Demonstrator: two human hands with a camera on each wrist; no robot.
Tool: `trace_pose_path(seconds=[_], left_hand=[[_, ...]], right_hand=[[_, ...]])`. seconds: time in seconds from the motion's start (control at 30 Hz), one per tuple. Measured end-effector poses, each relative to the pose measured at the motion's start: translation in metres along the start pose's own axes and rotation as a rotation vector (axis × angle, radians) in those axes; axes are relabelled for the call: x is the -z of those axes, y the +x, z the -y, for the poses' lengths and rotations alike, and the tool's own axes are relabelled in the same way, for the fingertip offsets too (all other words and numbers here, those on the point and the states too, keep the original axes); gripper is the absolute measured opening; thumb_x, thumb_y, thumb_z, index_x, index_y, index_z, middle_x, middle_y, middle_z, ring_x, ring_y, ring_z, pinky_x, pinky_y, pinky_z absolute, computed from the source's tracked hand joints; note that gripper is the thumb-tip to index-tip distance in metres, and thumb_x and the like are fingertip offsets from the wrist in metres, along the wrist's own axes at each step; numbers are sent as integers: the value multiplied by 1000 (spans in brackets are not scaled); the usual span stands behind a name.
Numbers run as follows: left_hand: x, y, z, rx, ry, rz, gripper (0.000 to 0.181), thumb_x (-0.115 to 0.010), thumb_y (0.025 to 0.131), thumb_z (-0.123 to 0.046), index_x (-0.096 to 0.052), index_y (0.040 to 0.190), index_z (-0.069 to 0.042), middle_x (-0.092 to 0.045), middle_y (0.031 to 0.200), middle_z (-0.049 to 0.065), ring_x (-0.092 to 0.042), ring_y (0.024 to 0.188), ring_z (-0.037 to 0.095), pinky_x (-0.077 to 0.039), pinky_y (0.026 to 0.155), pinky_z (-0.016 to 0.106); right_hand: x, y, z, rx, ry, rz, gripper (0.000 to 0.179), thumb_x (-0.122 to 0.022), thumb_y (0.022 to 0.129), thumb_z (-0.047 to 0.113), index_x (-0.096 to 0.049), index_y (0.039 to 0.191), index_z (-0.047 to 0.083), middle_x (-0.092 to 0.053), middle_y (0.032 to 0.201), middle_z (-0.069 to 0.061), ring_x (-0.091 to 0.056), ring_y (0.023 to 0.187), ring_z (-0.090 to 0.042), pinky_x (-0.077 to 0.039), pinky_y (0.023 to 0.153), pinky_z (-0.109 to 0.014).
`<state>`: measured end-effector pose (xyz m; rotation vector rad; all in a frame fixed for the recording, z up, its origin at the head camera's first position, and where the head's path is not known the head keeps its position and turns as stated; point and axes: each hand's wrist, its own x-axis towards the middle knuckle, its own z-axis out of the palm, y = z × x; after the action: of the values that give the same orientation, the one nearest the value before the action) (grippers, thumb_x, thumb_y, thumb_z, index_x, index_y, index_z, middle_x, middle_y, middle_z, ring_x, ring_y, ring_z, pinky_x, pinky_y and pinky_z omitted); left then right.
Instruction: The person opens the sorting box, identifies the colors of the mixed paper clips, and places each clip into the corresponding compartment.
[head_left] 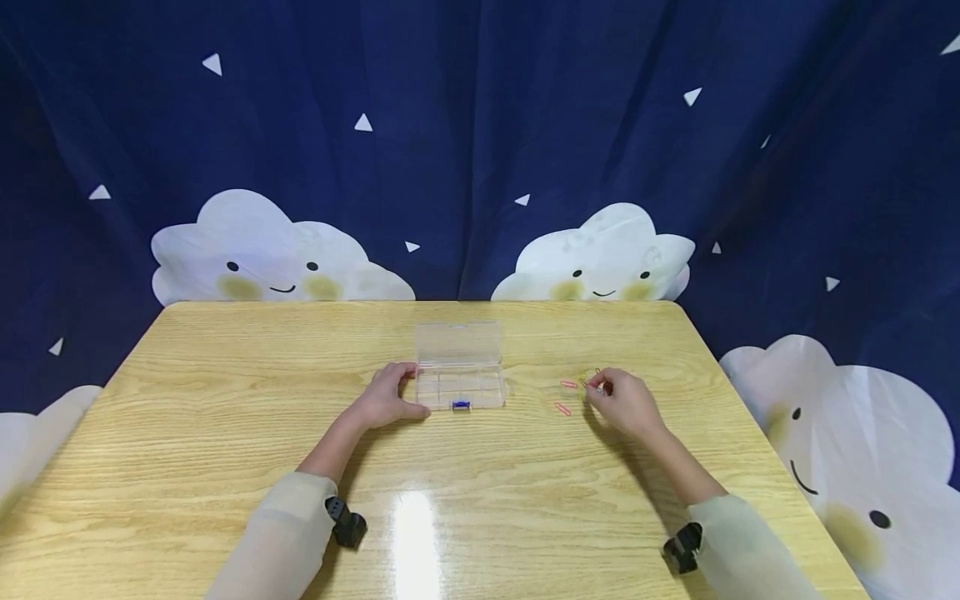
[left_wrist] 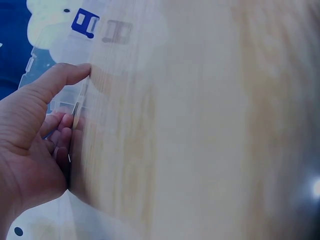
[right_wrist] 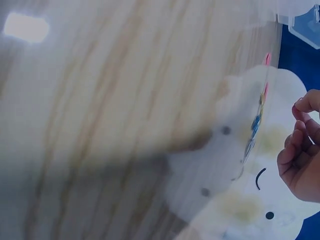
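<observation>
A clear plastic compartment box (head_left: 483,398) stands on the table with its lid (head_left: 457,343) raised at the back and a blue latch (head_left: 461,405) in front. My left hand (head_left: 386,398) grips the box's left end, thumb at the front corner and fingers farther back. To the right, my right hand (head_left: 622,403) is raised over small paper clips, thumb and forefinger pinched together. A thin reddish bit shows at those fingertips in the right wrist view, apparently a paper clip. Two pink paper clips (head_left: 562,409) lie left of this hand; yellow and blue clips (right_wrist: 256,122) lie close by, partly hidden from the head view.
The wooden table (head_left: 480,517) reaches back to a dark blue curtain (head_left: 420,150) with white clouds. Each sleeved forearm wears a black wrist camera (head_left: 347,523). A bright light reflection falls on the tabletop near the front.
</observation>
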<state>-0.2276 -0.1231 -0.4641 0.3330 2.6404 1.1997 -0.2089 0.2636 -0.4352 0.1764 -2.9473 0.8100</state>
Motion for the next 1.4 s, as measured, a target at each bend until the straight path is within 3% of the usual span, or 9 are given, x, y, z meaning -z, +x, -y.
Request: trace_pose_path(seconds=[0.7,1.4], left_hand=[[0,1,4,7,-5,11,80,-79,72,-28,-40,137,-2,-46,126,15,-38,117,30,-34,101,47],[0,1,3,3,9,2,80,-80,71,-28,-41,136,-1,-46,126,16,-39,117,30,-34,101,46]], right_hand=[[-10,-5,41,71,82,95,15,-62,87,20,-69,89,7,-47,60,2,-36,50,-10,-31,48,-23],[-30,-3,78,127,103,73,14,-67,86,24,-72,85,11,-50,65,2,-40,57,-10,-32,51,-22]])
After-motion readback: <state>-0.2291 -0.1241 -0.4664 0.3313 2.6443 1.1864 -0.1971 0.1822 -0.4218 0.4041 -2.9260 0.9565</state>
